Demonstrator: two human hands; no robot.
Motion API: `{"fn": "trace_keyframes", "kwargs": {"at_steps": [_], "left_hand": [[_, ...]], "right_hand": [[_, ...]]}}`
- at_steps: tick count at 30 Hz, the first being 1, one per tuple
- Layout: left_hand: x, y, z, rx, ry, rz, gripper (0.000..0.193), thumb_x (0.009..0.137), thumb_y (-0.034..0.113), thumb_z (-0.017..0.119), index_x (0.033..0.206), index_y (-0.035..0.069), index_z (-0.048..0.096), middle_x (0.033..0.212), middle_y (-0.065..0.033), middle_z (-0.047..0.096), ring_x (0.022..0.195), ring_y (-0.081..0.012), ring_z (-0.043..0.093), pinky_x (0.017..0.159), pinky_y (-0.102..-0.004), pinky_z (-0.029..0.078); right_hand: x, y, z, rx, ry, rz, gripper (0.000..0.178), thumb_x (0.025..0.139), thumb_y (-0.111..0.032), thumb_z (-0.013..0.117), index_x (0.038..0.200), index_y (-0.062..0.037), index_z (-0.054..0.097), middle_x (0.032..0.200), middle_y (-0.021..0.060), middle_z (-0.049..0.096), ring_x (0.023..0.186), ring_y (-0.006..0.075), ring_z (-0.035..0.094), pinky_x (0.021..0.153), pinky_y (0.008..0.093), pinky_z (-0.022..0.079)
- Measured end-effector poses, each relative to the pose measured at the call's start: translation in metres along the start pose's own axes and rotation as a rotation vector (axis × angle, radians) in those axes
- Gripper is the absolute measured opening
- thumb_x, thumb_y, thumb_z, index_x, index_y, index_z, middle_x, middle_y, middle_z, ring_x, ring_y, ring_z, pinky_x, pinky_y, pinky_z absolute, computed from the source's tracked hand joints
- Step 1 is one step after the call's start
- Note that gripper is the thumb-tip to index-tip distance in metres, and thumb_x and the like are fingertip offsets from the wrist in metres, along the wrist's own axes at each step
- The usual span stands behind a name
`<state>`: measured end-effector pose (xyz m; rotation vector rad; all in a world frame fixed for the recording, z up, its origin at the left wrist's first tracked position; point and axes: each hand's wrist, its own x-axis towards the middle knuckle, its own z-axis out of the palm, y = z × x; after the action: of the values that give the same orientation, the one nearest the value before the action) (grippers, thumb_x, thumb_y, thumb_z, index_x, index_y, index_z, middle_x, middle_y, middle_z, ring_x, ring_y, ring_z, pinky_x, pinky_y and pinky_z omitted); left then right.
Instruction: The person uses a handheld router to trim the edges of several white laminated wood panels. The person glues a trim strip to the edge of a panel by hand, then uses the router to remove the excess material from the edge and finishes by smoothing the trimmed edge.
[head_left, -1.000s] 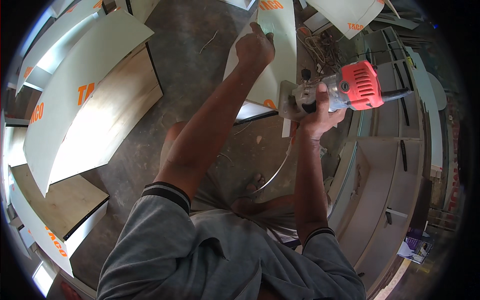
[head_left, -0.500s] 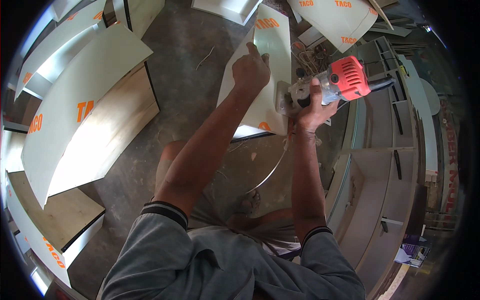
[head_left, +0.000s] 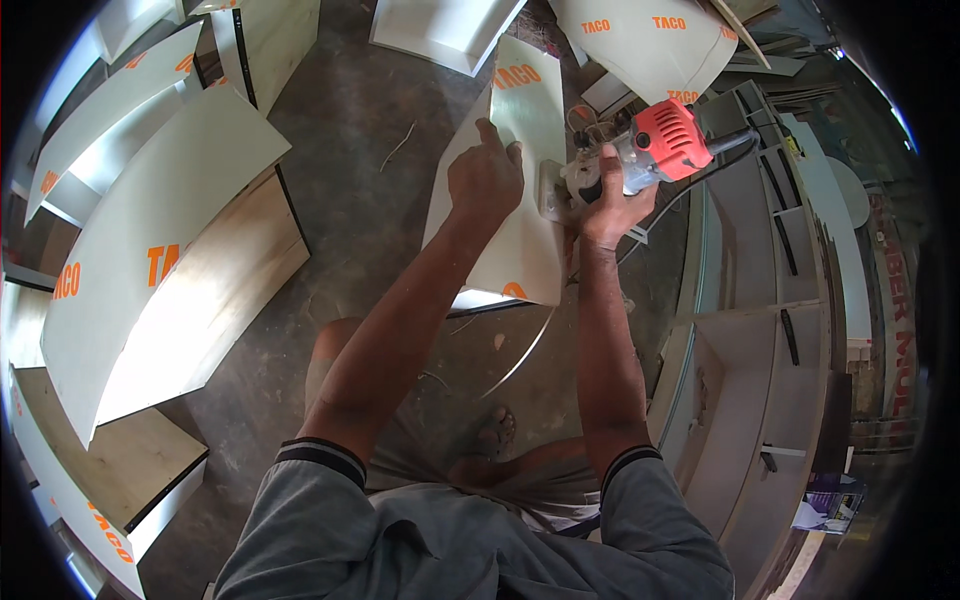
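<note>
In front of me lies a box-like piece with a white panel [head_left: 530, 245] on top, orange print on its sheet. My left hand [head_left: 486, 180] rests on that panel, index finger stretched toward the far end and thumb apart, holding nothing. My right hand [head_left: 618, 212] is wrapped round a trim router [head_left: 640, 165] with a red motor cap and a clear body. The router lies on its side, its base plate [head_left: 553, 190] against the panel's right edge. Its bit is hidden. A thin pale strip [head_left: 522, 362] curves on the floor below the near right corner.
Along the right stands a long cabinet frame [head_left: 745, 310] with compartments. Curved white panels [head_left: 200, 190] on wooden boxes fill the left. A white tray-like box [head_left: 440, 35] and another printed sheet [head_left: 650, 45] lie at the far side. A black cord [head_left: 690, 190] trails from the router.
The router has slid along the panel's right edge, away from me. My left hand keeps about the same place on the panel. The whole view has shifted slightly.
</note>
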<state>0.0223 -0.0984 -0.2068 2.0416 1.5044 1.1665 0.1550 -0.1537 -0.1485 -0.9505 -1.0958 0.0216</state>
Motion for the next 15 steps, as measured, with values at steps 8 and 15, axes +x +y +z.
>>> {"fn": "trace_keyframes", "kwargs": {"at_steps": [8, 15], "left_hand": [[0.000, 0.000, -0.002, 0.005, -0.012, 0.003, 0.067, 0.101, 0.034, 0.050, 0.140, -0.017, 0.032, 0.081, -0.0203, 0.070, 0.074, -0.0352, 0.070, 0.068, -0.0458, 0.055], [-0.001, 0.003, -0.003, -0.016, -0.034, -0.005, 0.065, 0.101, 0.033, 0.050, 0.139, -0.016, 0.032, 0.082, -0.0217, 0.070, 0.074, -0.0355, 0.070, 0.069, -0.0454, 0.056]], "right_hand": [[0.008, 0.002, 0.017, 0.077, 0.029, -0.011, 0.041, 0.082, -0.015, 0.080, 0.114, 0.0017, 0.060, 0.099, 0.0048, 0.064, 0.088, 0.0144, 0.058, 0.084, 0.0299, 0.047], [0.033, 0.032, 0.025, 0.019, 0.050, -0.042, 0.042, 0.081, -0.015, 0.081, 0.113, 0.0017, 0.060, 0.099, 0.0040, 0.064, 0.087, 0.0139, 0.058, 0.084, 0.0296, 0.047]]}}
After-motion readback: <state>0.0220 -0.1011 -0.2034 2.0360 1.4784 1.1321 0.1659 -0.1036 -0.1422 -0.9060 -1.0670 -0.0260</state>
